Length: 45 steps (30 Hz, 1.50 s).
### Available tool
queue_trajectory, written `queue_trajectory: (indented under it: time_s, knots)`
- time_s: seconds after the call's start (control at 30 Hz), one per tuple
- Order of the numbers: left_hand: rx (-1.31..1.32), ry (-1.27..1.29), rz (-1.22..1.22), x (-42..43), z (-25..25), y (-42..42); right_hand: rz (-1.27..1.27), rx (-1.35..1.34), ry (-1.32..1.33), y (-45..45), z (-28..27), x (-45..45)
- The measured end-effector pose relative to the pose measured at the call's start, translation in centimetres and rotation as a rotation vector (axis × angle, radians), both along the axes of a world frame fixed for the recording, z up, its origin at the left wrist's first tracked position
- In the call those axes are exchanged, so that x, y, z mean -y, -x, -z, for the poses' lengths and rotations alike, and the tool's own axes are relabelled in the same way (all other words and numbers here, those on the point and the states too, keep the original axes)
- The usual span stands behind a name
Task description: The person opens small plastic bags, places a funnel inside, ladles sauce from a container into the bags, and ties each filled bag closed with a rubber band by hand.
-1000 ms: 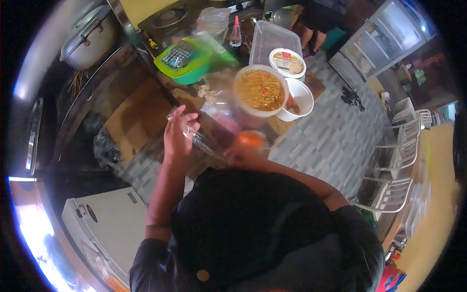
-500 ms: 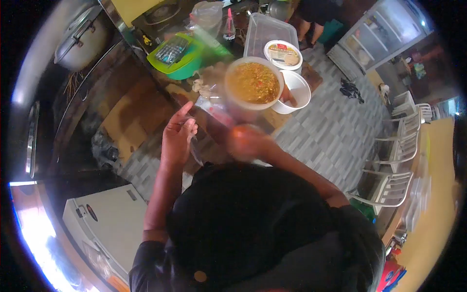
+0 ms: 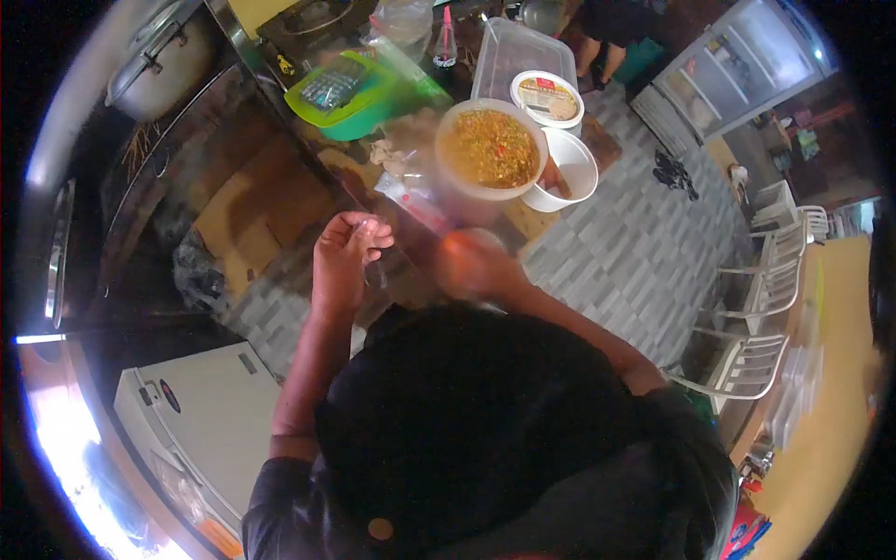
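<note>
Left fingers [image 3: 376, 240] pinch clear plastic [image 3: 375, 274]; right fingers [image 3: 459, 274] blur at something orange [image 3: 457, 245].

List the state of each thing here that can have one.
Food tub: open, filled.
White bucket: open, something inside.
Labelled tub: lid on.
Green box: lid on.
Bottle: upright.
Pot: lid on.
Freezer: shut.
Left hand: pinching clear plastic.
Right hand: blurred, grip unclear.
Orange thing: at right hand.

I get only a blur from the bare right hand [image 3: 488, 272] and the round orange thing [image 3: 457, 247] at it. The top edge crops the dark-clothed background person [image 3: 618, 22] for me.
</note>
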<state>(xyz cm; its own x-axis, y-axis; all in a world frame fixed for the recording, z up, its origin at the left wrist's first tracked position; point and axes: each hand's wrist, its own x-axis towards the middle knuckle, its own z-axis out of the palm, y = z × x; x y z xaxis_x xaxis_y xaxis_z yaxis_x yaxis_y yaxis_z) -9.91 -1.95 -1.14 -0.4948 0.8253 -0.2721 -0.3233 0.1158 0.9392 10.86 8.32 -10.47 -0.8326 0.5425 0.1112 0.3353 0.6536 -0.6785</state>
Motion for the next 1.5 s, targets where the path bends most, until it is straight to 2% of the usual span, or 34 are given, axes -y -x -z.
queue_trajectory:
  time_s: [0.07, 0.13, 0.2, 0.23, 0.3, 0.33, 0.4, 0.43, 0.5, 0.53, 0.57, 0.6, 0.73, 0.8, 0.83, 0.87, 0.9, 0.93, 0.97, 1.03, 1.13, 1.33, 1.5]
  knots:
    - [-0.052, 0.024, 0.022, 0.2, 0.1, -0.2, 0.054, -0.013, 0.106, 0.1, 2.5, -0.3]
    - [-0.107, 0.042, 0.041, 0.4, 0.4, -0.2, 0.105, -0.030, 0.206, 0.3, 2.7, -0.3]
    - [-0.102, 0.105, 0.071, 0.7, 1.4, 0.0, 0.100, 0.112, -0.127, 0.4, 2.5, -0.3]
    - [-0.102, 0.105, 0.070, 1.0, 2.3, 0.2, 0.099, 0.113, -0.128, 0.3, 2.6, -0.6]
    - [-0.382, -0.039, 0.132, 1.4, 3.7, 0.3, -0.121, 0.104, -0.263, 0.2, 2.3, -1.4]
    - [-0.475, -0.089, 0.149, 1.6, 3.7, 0.1, -0.121, 0.105, -0.263, 0.1, 2.0, -1.3]
    - [-0.374, -0.012, 0.153, 1.8, 3.3, -0.3, 0.048, 0.223, -0.035, -0.2, 1.4, -0.8]
    - [-0.373, -0.011, 0.154, 1.9, 4.0, -0.3, 0.048, 0.224, -0.034, -0.7, 1.9, -0.6]
    - [-0.500, -0.031, 0.204, 1.9, 5.2, -0.1, 0.234, 0.000, -0.025, -2.0, 4.3, -0.6]
    - [-0.542, -0.038, 0.220, 1.9, 5.2, -0.1, 0.235, 0.000, -0.024, -2.2, 5.9, -0.9]
    - [-0.406, 0.090, 0.223, 1.6, 4.0, -0.4, 0.207, 0.005, 0.097, -2.4, 7.7, -1.5]
    - [-0.269, 0.215, 0.224, 1.4, 3.3, -0.6, 0.192, 0.007, 0.157, -2.3, 7.2, -1.6]
    - [-0.261, 0.159, 0.213, 1.0, 3.2, -0.6, 0.183, 0.060, 0.265, -2.2, 5.4, -1.6]
    - [-0.251, 0.103, 0.229, 0.8, 3.2, -0.5, 0.345, -0.088, 0.779, -2.6, 5.6, -1.7]
    - [-0.250, 0.101, 0.228, 0.7, 3.3, -0.5, 0.345, -0.087, 0.777, -2.3, 2.3, -1.1]
    - [-0.246, 0.098, 0.208, 0.5, 3.5, -0.5, 0.304, -0.059, 0.477, -1.5, -3.9, -0.1]
    - [-0.242, 0.094, 0.190, 0.3, 3.7, -0.5, 0.261, -0.030, 0.176, -1.1, -7.2, 0.4]
    - [-0.241, 0.089, 0.197, 0.1, 3.8, -0.5, 0.262, -0.262, 0.042, -1.1, -7.3, 0.3]
    - [-0.239, 0.069, 0.223, -0.1, 3.8, -0.5, 0.270, -0.262, 0.036, -1.0, -7.9, 0.4]
    - [-0.239, 0.043, 0.257, -0.6, 4.0, -0.6, 0.304, -0.460, 0.092, -0.6, -10.1, 0.5]
    - [-0.146, 0.022, 0.290, -0.9, 4.1, -0.6, 0.234, -0.468, -0.079, 0.0, -12.0, 0.3]
    - [-0.233, -0.042, 0.356, -1.6, 4.0, -0.8, 0.219, -0.391, -0.172, 0.5, -12.4, 0.2]
    - [-0.139, -0.049, 0.378, -1.7, 2.5, -1.3, 0.276, -0.401, -0.189, 0.5, -11.9, 0.0]
